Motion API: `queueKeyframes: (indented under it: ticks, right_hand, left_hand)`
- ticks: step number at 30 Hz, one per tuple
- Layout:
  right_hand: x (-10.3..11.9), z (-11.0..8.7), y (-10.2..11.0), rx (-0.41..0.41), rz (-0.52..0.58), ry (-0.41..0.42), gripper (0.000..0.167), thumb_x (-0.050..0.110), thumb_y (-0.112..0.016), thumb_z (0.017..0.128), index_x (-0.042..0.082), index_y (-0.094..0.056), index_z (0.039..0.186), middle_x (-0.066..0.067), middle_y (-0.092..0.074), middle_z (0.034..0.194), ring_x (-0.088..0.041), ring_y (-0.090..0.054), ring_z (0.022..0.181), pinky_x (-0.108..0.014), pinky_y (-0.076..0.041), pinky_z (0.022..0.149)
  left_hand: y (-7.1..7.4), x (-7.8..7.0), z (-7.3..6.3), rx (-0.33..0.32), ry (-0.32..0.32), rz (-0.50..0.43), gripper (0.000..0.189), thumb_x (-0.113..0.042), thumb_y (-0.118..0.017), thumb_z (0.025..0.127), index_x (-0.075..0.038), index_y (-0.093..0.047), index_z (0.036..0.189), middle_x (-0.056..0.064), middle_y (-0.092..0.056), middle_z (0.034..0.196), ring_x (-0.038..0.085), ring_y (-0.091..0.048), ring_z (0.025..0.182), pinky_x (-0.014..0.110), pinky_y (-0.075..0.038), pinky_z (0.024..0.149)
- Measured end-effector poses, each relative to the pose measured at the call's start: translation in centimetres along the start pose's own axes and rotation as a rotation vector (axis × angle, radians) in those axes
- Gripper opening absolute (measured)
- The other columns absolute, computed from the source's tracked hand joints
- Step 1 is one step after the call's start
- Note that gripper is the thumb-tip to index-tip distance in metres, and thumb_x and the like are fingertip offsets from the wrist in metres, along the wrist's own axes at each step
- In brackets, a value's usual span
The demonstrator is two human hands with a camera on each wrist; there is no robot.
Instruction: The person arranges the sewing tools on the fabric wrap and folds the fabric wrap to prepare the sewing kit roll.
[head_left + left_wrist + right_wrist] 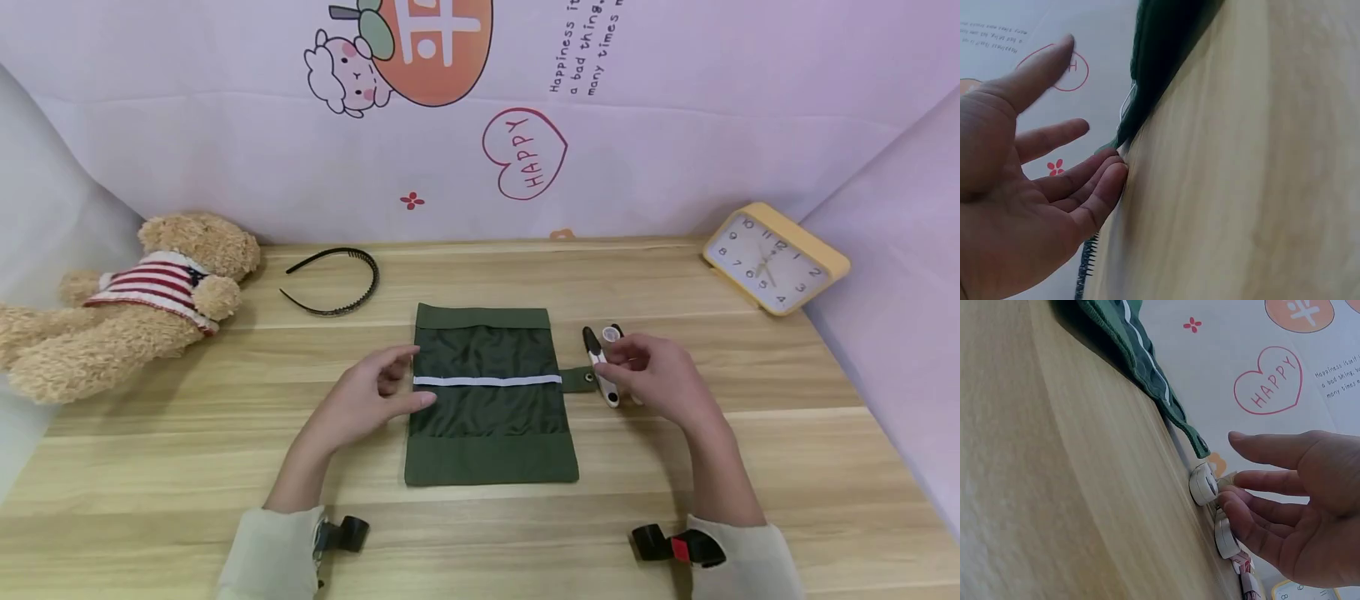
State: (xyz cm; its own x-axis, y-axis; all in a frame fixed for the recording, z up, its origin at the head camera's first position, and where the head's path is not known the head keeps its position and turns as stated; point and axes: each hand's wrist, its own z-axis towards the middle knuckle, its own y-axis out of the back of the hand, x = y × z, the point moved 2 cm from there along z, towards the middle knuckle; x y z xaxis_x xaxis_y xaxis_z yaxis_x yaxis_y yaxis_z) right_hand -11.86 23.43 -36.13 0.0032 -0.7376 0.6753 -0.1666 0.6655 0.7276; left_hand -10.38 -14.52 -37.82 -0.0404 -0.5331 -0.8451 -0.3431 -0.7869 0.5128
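Observation:
A dark green fabric case [487, 408] lies spread flat on the table, with a white strip across its middle and a snap tab [577, 380] on its right side. My left hand [375, 392] is at its left edge, thumb apart from the loosely bent fingers and nothing between them. To the right of the tab lies a slim white tool with a black tip [602, 371], beside a small round white item [611, 334]. Over these reaches my right hand [660, 375], thumb spread, fingertips right at small white pieces [1225, 537] in the right wrist view.
A black toothed headband [367, 287] lies at the back left, near a teddy bear [165, 300] in a striped shirt. A yellow clock [776, 258] stands at the back right. Behind the wooden table [487, 542] hangs a printed white cloth [247, 158].

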Motion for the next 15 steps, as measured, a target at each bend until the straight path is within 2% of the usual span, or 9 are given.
queueKeyframes:
  ticks: [4,7,12,15]
  right_hand:
    - [0.01,0.25,-0.14,0.03,-0.015,0.013,0.039,0.026,-0.078,0.092,-0.002,-0.07,0.117,-0.011,-0.069,0.099,-0.025,-0.061,0.087,-0.033,-0.051,0.067]
    - [0.09,0.34,-0.29,0.049,-0.034,0.024,0.037,0.023,-0.078,0.091,-0.003,-0.07,0.117,-0.011,-0.067,0.097,-0.024,-0.058,0.085,-0.034,-0.049,0.068]
    - [0.07,0.39,-0.55,0.039,-0.071,0.014,0.028,0.015,-0.077,0.091,-0.003,-0.07,0.112,-0.01,-0.067,0.096,-0.025,-0.06,0.087,-0.036,-0.051,0.072]
    - [0.2,0.42,-0.69,0.027,-0.099,-0.002,0.023,0.013,-0.077,0.091,-0.002,-0.07,0.106,-0.009,-0.067,0.091,-0.024,-0.06,0.083,-0.035,-0.05,0.069]
  left_hand:
    - [-0.12,0.38,0.19,0.003,-0.007,-0.018,0.065,-0.029,-0.079,0.091,-0.004,-0.053,0.145,0.014,-0.059,0.127,0.026,-0.057,0.104,0.042,-0.05,0.091]
    - [-0.2,0.68,0.42,-0.009,0.0,-0.029,0.059,-0.024,-0.078,0.092,-0.004,-0.056,0.143,0.012,-0.06,0.123,0.025,-0.056,0.102,0.041,-0.049,0.089]
    - [-0.52,0.97,0.68,-0.026,-0.003,0.008,0.048,-0.02,-0.078,0.091,-0.005,-0.064,0.134,0.009,-0.063,0.115,0.024,-0.056,0.1,0.039,-0.049,0.087]
    - [-0.66,0.96,0.66,-0.033,-0.01,0.04,0.042,-0.019,-0.079,0.091,-0.004,-0.068,0.129,0.009,-0.063,0.113,0.024,-0.056,0.099,0.037,-0.049,0.085]
